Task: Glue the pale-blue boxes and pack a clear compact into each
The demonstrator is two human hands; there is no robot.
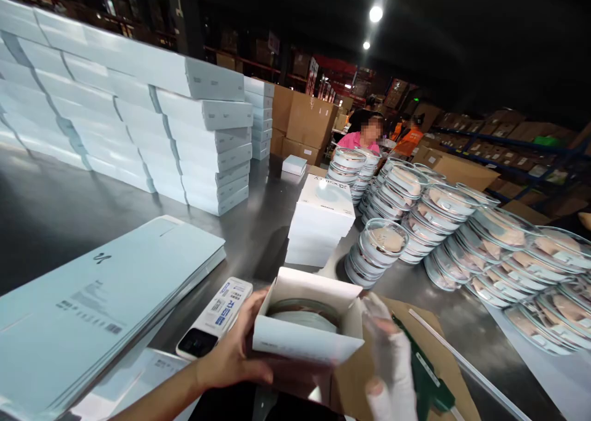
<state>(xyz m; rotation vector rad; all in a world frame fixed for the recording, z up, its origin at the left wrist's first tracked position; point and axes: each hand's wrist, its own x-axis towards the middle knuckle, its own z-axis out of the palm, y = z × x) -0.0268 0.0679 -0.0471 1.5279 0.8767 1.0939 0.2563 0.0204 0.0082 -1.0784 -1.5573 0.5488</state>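
- The left hand (235, 353) grips the open white box (307, 322), fingers wrapped round its left side, low over the steel tabletop (69, 205).
- A round glass dish (302, 313) sits inside the box.
- The right hand (392, 359), blurred, rests at the box's right edge; whether its fingers grip cannot be told.
- Behind the box stand closed boxes (321, 221); stacked lidded dishes (443, 218) spread to their right.

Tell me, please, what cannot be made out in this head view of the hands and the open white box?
- Round glass dish inside the open white cardboard box: its lower part is hidden by the front flap.
- Gloved right hand: blurred, wrist cut off by the bottom edge.
- Bare left hand: fingertips hidden behind the box.
- Print on the flat pale-blue cartons: too small to read.
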